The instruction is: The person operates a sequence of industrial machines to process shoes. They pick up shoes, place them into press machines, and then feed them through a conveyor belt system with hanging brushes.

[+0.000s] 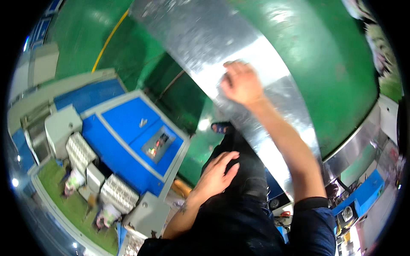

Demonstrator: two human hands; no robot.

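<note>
My right hand (242, 84) is over the long shiny metal tabletop (205, 38), at its left edge. Its fingers are loosely bent, the thumb stands apart from them, and I see nothing held. A dark patch beside the fingertips looks like a shadow or reflection. Lower and to the left, my left hand (217, 176) hangs in front of my dark trousers (245, 175), its thumb spread from the fingers and nothing in it.
To the left stands a machine with blue panels (128, 119) and a control panel (159, 144) with lit buttons. Patterned metal blocks (118, 193) sit on its far side. The floor (316, 51) is green, with a yellow line (107, 42). Blue equipment (363, 194) stands at the lower right.
</note>
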